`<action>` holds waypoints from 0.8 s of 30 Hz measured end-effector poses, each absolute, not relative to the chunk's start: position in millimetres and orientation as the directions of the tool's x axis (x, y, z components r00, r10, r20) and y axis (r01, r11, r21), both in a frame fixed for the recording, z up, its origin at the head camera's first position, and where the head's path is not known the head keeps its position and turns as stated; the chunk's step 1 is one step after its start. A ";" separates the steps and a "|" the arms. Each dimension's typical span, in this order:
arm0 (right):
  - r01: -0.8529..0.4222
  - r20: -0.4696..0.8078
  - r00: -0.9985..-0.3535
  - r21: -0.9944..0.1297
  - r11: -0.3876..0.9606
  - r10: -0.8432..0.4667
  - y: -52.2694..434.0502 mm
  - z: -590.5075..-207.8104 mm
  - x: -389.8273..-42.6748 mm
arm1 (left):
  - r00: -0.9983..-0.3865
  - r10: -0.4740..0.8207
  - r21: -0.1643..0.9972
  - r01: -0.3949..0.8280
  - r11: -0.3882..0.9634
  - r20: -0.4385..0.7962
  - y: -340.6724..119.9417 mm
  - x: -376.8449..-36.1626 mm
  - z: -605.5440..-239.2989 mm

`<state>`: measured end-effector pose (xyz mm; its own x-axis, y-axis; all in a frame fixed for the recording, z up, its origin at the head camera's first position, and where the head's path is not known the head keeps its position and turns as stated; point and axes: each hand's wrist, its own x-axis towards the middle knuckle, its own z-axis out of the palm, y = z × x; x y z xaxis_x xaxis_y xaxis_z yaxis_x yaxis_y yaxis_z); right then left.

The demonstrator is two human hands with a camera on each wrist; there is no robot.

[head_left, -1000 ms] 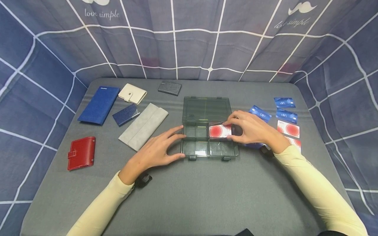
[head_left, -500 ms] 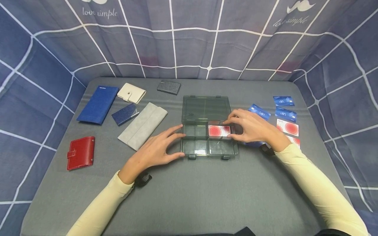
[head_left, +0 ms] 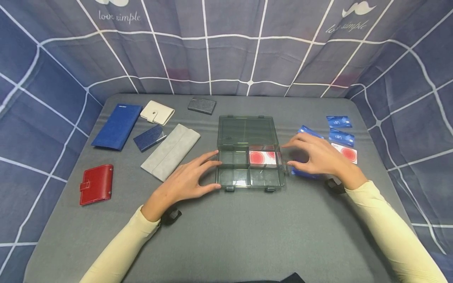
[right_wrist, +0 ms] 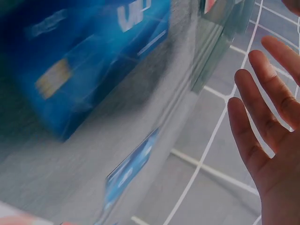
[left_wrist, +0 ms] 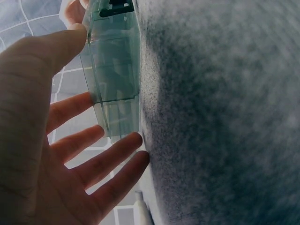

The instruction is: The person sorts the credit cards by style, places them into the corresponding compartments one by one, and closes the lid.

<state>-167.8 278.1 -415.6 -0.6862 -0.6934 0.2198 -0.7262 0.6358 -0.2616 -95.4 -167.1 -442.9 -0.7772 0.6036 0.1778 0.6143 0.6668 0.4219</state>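
A see-through dark green divided box point(head_left: 231, 177) lies with its lid point(head_left: 244, 131) folded back. In its back right compartment sits a white card with red circles point(head_left: 262, 158). My left hand point(head_left: 185, 179) is spread along the box's left side. Its thumb and fingertips touch the wall, as the left wrist view shows with the box's end wall point(left_wrist: 117, 70). My right hand point(head_left: 318, 157) hovers just off the right side, holding nothing, fingers extended in the right wrist view. Beneath and beside it lie blue cards; one blue card point(right_wrist: 93, 56) looms close to that wrist.
Right of the box are more blue cards point(head_left: 341, 136) and a red-circled white card point(head_left: 347, 153). To the left lie a grey long wallet point(head_left: 171, 151), red wallet point(head_left: 97, 184), blue folder point(head_left: 118, 126), cream wallet point(head_left: 158, 113) and navy holder point(head_left: 149, 137). A dark grey cardholder point(head_left: 201, 105) lies behind.
My right hand has let go of the red-circled card, leaving it in the compartment, and has drawn back to the right. The left hand stays at the box's left side.
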 end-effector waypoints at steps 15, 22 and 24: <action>-0.666 0.203 -0.745 -0.282 0.691 -0.635 327.5 -438.4 -139.7 | -0.776 0.606 0.422 0.616 0.665 0.177 -166.6 -96.2 -441.8; -0.633 0.186 -0.773 -0.285 0.720 -0.607 336.8 -448.5 -129.2 | -0.778 0.604 0.426 0.611 0.667 0.170 -166.4 -95.6 -442.0; -0.625 0.186 -0.780 -0.278 0.729 -0.598 338.8 -449.9 -127.6 | -0.778 0.604 0.426 0.612 0.666 0.172 -166.5 -95.6 -442.1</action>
<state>-127.6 338.8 -449.9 -0.7798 -0.5977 0.1860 -0.6252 0.7292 -0.2781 -95.6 -166.5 -442.1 -0.7778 0.6044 0.1723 0.6120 0.6661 0.4263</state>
